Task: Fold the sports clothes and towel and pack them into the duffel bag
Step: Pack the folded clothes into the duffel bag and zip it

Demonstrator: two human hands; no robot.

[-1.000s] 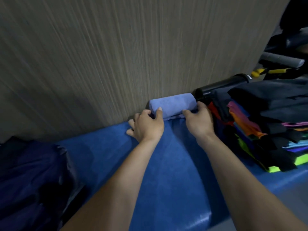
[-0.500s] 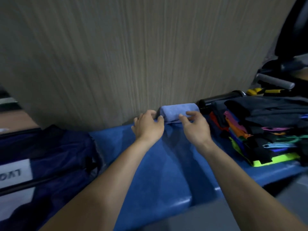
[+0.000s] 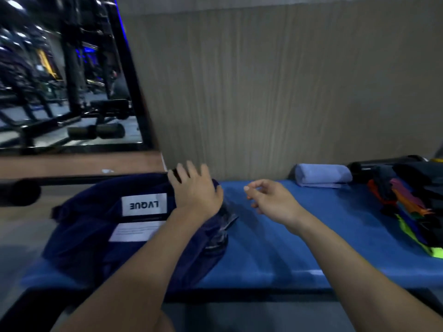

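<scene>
The left hand lies flat, fingers straight, on the navy bag at the bench's left end; the right hand hangs loosely curled, holding nothing. The pale blue towel sits rolled by the wall, beside the stacked clothes

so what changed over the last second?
Both hands let go of the rolled towel, which stays against the wall beside the stack of folded clothes. The left hand moved left onto the navy duffel bag, fingers spread. The right hand hangs loosely curled and empty above the blue bench. The view swung left. The clothes look unmoved.
</scene>
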